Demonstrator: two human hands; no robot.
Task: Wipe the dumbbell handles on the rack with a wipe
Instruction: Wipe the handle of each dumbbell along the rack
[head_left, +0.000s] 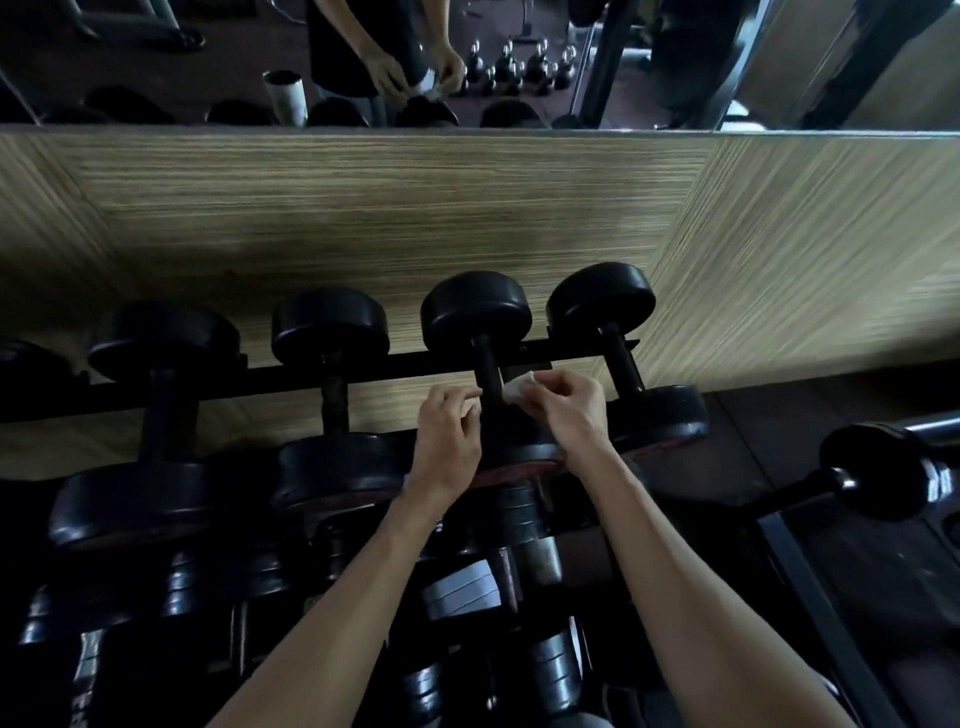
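Dumbbell handles on the rack (363, 375), top tier: four black dumbbells lie side by side across the rail, handles running 6 to 12 o'clock.

Nearest, at 6 o'clock: lower tiers, dark, stacked plate-type dumbbells (462, 592), detail hard to make out. Both bare forearms come up from the bottom edge.

Left hand (449, 431) sits just at 9 o'clock of the third dumbbell's handle (485, 366). Fingers (470, 408) loosely curled, tips at or against the handle's side; cannot tell whether they actually touch. Nothing held.

Right hand (566, 410) at 3 o'clock of the same handle. Fingers bunched, pinching a small white wipe (517, 387), which is pressed against the right side of the handle, about mid-length.

Fourth dumbbell (623, 358) lies just to 3 o'clock of the right hand, untouched. Second dumbbell (332, 384) and first dumbbell (163, 400) lie off toward 9 o'clock.

At 3 o'clock, well apart: a separate dark bar with round head (878, 467).

Beyond the rack, 12 o'clock: wood-grain wall panel (389, 208). Above it a mirror (208, 52) reflects the person's hands, kettlebells (519, 67) on the floor and a pale cylinder (285, 96).
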